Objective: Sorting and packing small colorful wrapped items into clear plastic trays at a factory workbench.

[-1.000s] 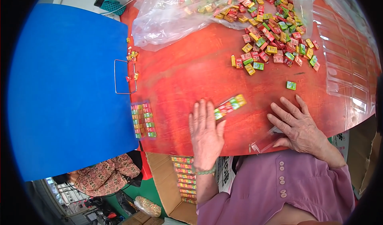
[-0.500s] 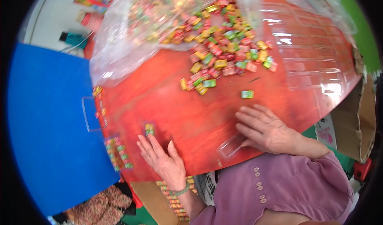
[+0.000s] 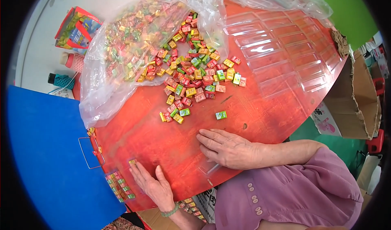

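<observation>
My left hand (image 3: 151, 186) lies on the red tabletop (image 3: 134, 136) with fingers stretched out. Its fingertips touch a small group of wrapped candies (image 3: 132, 162). Just below and to the left, a block of wrapped candies (image 3: 120, 186) sits in neat rows at the table's left edge. My right hand (image 3: 230, 149) is held flat, fingers extended and gripping nothing visible. It partly covers a small clear plastic tray (image 3: 210, 170) near the front edge. Beyond this hand lies a single green candy (image 3: 220, 115). Farther back, a loose heap of red, yellow and green candies (image 3: 191, 83) spills from a clear plastic bag (image 3: 95, 103).
Clear plastic trays (image 3: 281, 50) are spread across the table's right side. On the left is a blue board (image 3: 53, 156) beside a wire loop (image 3: 83, 152). A teal-covered bottle (image 3: 63, 80) and a gift box (image 3: 77, 30) stand behind. Cardboard boxes (image 3: 350, 99) stand at right.
The camera view has shifted. My left hand has slid left with the small group of candies, closer to the rows. My right hand has moved slightly left, over the small tray.
</observation>
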`<control>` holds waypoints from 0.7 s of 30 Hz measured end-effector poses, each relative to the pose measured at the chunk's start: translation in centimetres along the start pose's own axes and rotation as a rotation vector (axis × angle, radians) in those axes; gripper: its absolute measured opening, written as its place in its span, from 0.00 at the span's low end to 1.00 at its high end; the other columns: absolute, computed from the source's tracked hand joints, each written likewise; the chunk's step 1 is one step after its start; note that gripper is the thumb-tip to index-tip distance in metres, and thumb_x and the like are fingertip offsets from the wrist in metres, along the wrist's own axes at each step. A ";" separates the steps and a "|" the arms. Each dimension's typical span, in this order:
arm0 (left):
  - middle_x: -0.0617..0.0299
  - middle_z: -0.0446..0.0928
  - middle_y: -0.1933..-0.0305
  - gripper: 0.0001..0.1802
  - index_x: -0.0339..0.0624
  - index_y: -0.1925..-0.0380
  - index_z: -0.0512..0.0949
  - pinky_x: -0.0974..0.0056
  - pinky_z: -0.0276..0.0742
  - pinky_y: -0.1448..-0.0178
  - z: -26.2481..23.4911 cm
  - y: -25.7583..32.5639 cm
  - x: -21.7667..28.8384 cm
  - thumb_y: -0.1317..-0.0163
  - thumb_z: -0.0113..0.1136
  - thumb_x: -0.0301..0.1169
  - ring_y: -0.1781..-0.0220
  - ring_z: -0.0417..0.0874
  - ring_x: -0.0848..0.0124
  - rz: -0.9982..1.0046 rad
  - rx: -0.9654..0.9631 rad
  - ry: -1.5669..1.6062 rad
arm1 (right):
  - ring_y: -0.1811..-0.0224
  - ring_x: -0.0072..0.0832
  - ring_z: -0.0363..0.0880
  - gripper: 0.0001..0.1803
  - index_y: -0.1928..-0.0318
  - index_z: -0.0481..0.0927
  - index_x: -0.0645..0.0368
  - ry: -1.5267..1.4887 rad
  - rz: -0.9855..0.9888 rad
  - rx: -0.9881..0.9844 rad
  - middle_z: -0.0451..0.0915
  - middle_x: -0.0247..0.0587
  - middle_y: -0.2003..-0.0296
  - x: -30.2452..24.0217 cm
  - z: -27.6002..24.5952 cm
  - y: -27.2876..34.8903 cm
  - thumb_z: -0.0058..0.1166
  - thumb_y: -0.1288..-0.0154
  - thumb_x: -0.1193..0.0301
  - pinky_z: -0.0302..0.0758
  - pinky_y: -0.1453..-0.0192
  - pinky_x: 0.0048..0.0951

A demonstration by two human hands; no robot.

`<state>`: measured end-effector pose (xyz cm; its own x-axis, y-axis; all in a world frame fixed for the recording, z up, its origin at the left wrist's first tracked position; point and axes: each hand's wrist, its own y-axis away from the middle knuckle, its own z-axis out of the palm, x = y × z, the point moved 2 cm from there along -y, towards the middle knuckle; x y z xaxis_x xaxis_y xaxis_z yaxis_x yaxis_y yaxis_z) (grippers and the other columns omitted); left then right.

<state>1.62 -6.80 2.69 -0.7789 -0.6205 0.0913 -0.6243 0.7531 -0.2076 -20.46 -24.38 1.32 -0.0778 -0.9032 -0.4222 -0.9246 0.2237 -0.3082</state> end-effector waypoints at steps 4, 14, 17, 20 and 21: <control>0.38 0.57 0.19 0.34 0.28 0.27 0.64 0.42 0.56 0.17 -1.0 -0.2 3.5 0.24 0.57 0.40 0.18 0.57 0.41 0.085 -0.044 0.222 | 0.26 0.53 0.68 0.21 0.46 0.79 0.70 0.061 -0.025 -0.017 0.73 0.61 0.35 0.2 0.2 -1.3 0.52 0.35 0.69 0.68 0.23 0.47; 0.37 0.60 0.22 0.31 0.28 0.31 0.68 0.43 0.66 0.22 -0.5 -4.6 9.3 0.30 0.63 0.30 0.22 0.64 0.39 0.409 -0.188 0.313 | 0.26 0.54 0.66 0.25 0.37 0.75 0.64 0.108 0.227 0.155 0.70 0.62 0.32 3.3 -3.4 -2.7 0.57 0.31 0.66 0.68 0.25 0.52; 0.37 0.61 0.22 0.30 0.28 0.31 0.68 0.44 0.66 0.22 0.0 -6.0 10.0 0.31 0.62 0.28 0.22 0.64 0.40 0.498 -0.210 0.344 | 0.26 0.58 0.65 0.27 0.34 0.74 0.62 0.224 0.407 0.182 0.68 0.63 0.31 5.4 -4.3 -2.2 0.59 0.29 0.64 0.66 0.25 0.55; 0.38 0.62 0.22 0.29 0.27 0.32 0.69 0.44 0.66 0.21 0.8 -7.0 10.8 0.31 0.62 0.27 0.22 0.64 0.41 0.540 -0.197 0.356 | 0.26 0.61 0.63 0.29 0.32 0.72 0.62 0.323 0.561 0.176 0.66 0.66 0.30 6.5 -4.3 -1.7 0.61 0.29 0.63 0.65 0.24 0.56; 0.38 0.62 0.22 0.29 0.27 0.32 0.69 0.44 0.66 0.21 1.3 -7.2 11.0 0.31 0.62 0.27 0.22 0.64 0.41 0.530 -0.196 0.358 | 0.25 0.63 0.62 0.31 0.31 0.71 0.62 0.347 0.624 0.165 0.65 0.67 0.29 6.9 -4.1 -1.5 0.62 0.30 0.62 0.65 0.24 0.57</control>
<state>-2.37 -19.39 3.93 -0.9342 -0.0698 0.3499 -0.1242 0.9830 -0.1355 -21.09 -32.43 2.40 -0.7108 -0.6472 -0.2755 -0.6032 0.7623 -0.2345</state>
